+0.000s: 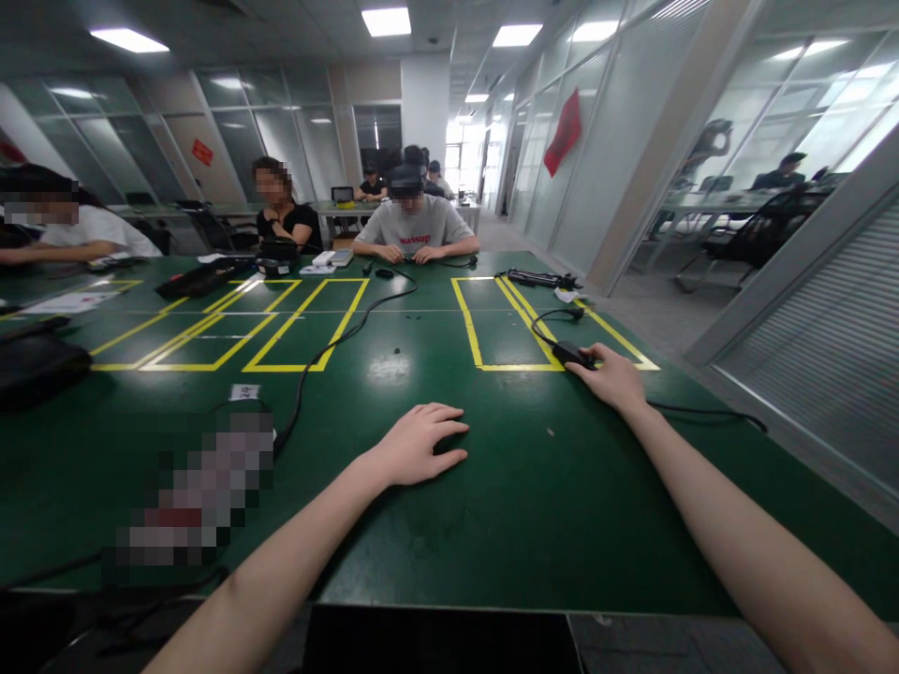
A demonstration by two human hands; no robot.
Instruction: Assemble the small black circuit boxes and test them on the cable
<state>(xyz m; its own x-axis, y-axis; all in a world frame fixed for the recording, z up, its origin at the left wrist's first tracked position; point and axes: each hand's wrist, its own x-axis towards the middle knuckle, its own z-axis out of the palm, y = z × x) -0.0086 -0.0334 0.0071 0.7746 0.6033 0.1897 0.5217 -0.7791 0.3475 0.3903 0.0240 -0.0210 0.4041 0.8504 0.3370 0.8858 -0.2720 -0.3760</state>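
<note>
My right hand (612, 376) is closed around a small black power adapter (572, 355) at the right of the green table (492, 524). One cable curls from the adapter's far end to a dark plug (577, 315). Another black cable (702, 412) runs off to the right from behind my wrist. In the middle of the table my left hand (421, 445) lies palm down with its fingers spread. Nothing is in it.
Yellow tape (520, 368) marks rectangles on the tabletop. A folded black tripod (540, 278) lies at the far right. To the left, a long black cable (302, 384) passes a blurred-out object (211, 487). A person (416, 225) sits opposite, others further left. A black bag-like object (38, 365) lies leftmost.
</note>
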